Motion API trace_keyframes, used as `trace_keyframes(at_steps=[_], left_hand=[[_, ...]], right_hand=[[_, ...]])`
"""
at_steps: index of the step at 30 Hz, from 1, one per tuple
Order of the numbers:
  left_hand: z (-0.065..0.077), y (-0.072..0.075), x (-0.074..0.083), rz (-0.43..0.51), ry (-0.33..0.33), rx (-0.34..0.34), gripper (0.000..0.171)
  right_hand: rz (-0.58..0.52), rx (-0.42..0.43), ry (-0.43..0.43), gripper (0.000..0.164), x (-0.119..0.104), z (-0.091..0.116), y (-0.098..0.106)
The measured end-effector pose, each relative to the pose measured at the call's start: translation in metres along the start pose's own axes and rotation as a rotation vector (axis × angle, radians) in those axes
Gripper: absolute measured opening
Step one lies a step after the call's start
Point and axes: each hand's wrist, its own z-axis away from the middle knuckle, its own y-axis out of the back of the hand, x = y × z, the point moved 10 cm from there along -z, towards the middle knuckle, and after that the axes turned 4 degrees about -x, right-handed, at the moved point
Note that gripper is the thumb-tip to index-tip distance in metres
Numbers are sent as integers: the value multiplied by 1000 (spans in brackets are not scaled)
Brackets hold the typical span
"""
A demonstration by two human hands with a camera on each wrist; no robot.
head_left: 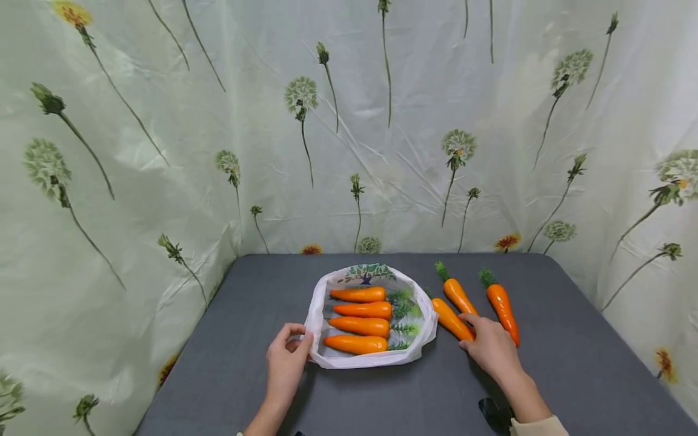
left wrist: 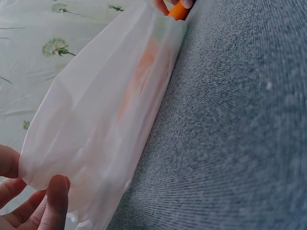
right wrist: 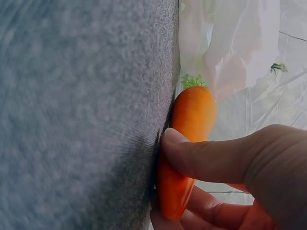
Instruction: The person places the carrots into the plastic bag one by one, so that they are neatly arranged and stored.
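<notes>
A flowered curtain (head_left: 349,109) hung behind a grey table (head_left: 245,387). A white bag (head_left: 371,363) stood open on it. The left hand (head_left: 287,357) pinched the bag's left rim; the right hand (head_left: 492,346) grasped a carrot (head_left: 451,318) right of the bag. Four carrots (head_left: 362,310) lay inside, two others (head_left: 503,310) rightward.

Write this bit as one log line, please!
left hand: holds bag; right hand: grips carrot; inside bag: four carrots; outside: two more carrots

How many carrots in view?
7: four carrots in the white bag, one carrot pinched by the right hand, two carrots on the gray table right of the bag. More may be hidden inside.
</notes>
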Motion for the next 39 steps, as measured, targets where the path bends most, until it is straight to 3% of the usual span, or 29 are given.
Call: trace_keyframes(at_steps=[9, 26, 39], left_hand=[[-7, -6, 5, -18, -38, 5, 10], [1, 7, 2, -39, -21, 32, 10], [-1, 1, -2, -41, -8, 35, 11]], right_hand=[[10, 44, -19, 59, 4, 0, 12], [-51, 36, -47, 57, 0, 4, 1], [-82, 95, -29, 59, -10, 2, 34]])
